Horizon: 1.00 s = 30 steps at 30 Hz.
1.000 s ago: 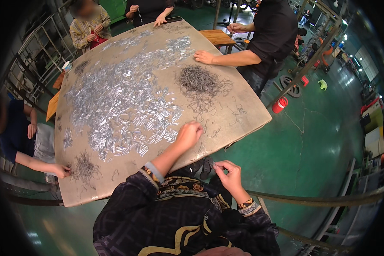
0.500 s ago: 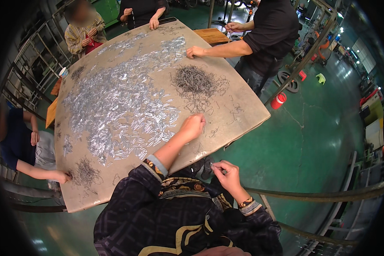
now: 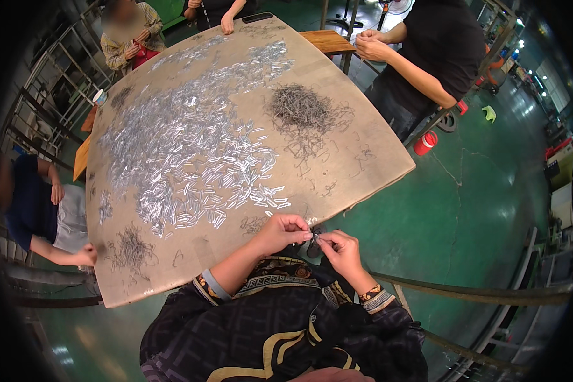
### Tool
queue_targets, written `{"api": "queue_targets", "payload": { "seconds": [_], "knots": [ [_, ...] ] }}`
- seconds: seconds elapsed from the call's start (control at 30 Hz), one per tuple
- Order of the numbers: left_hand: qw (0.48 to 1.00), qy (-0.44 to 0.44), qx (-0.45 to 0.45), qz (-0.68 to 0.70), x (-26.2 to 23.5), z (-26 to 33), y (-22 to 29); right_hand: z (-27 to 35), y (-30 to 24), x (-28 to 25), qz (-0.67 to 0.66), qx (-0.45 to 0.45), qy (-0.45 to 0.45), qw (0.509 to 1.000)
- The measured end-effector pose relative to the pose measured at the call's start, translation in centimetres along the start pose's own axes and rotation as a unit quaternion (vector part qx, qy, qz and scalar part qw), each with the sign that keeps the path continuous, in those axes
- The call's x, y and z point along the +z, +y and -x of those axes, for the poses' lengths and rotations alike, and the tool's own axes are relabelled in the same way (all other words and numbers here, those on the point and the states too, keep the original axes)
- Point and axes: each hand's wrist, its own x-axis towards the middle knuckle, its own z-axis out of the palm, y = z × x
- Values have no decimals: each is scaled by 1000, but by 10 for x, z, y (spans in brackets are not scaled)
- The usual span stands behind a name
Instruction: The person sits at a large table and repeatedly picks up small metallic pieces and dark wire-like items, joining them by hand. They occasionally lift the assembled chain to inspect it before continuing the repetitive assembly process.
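My left hand (image 3: 285, 232) and my right hand (image 3: 339, 249) meet at the near edge of the brown table (image 3: 375, 167), fingertips touching. Between them they pinch a small metal piece (image 3: 316, 239), too small to make out clearly. A wide spread of small shiny silver pieces (image 3: 191, 149) covers the table's middle and left. A dark heap of thin wire pieces (image 3: 299, 107) lies at the far right. A few loose wire bits (image 3: 253, 224) sit just left of my left hand.
Other people sit and stand around the table: one in black at the far right (image 3: 426, 57), two at the far end, one in blue at the left (image 3: 38, 210). A smaller wire pile (image 3: 132, 245) lies near left. Green floor, a red container (image 3: 424, 142), metal railing.
My left hand has drawn back from the table surface to the near edge and joined my right hand. The person at the far right took a hand off the wire heap.
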Motion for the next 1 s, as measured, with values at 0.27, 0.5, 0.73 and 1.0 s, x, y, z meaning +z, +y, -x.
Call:
{"api": "queue_targets", "payload": {
  "seconds": [0.27, 0.5, 0.73, 1.0],
  "knots": [
    [999, 33, 36, -15, 5, 1, -25, 0, 1, 3, 7, -26, -25, 999],
    [981, 57, 99, -160, 22, 13, -22, -1, 1, -4, 20, -59, -57, 996],
    [935, 75, 207, -277, 23, 20, -27, -41, -4, -1, 65, -106, -44, 991],
    [913, 77, 248, -315, 27, 26, -23, -100, 4, 56, 264, -254, -85, 926]
  ]
}}
